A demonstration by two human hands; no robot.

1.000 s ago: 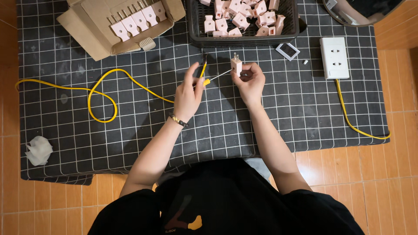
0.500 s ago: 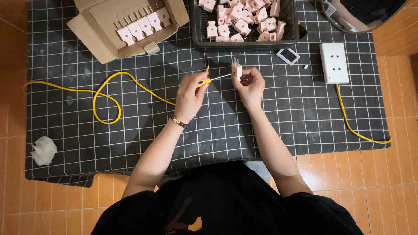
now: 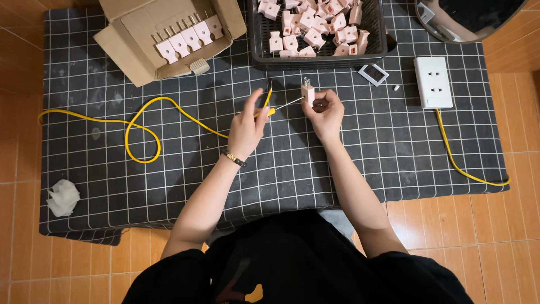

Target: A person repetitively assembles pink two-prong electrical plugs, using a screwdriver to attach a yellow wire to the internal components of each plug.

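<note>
we see our left hand [image 3: 246,126] closed around a screwdriver [image 3: 275,106] with a yellow handle, its thin metal shaft pointing to the right and its tip touching the side of a small pink plug [image 3: 308,92]. our right hand [image 3: 325,114] is clamped on that plug, fingers wrapped around its body, with the two metal prongs sticking up toward the far edge of the table. both hands hover just above the black cloth with white grid lines [image 3: 169,186] that covers the table, close together near the middle.

a dark bracelet [image 3: 233,159] sits on our left wrist. a yellow cable [image 3: 138,121] runs from the left edge of the cloth, makes a loop, and ends near our left hand. at the far side, just beyond the hands, stands a black plastic basket [image 3: 259,50] filled with loose pink plugs. to its left lies an open cardboard box [image 3: 121,42] with a row of finished plugs lined up inside. to the right of the basket we see a small square plastic frame [image 3: 373,74], and further right a white socket block [image 3: 432,82] with another yellow cable [image 3: 458,163] leading off toward the right edge. a crumpled white tissue [image 3: 62,197] lies at the near left corner of the cloth. a round dark object [image 3: 469,17] shows at the far right corner; we cannot tell what it is.
</note>
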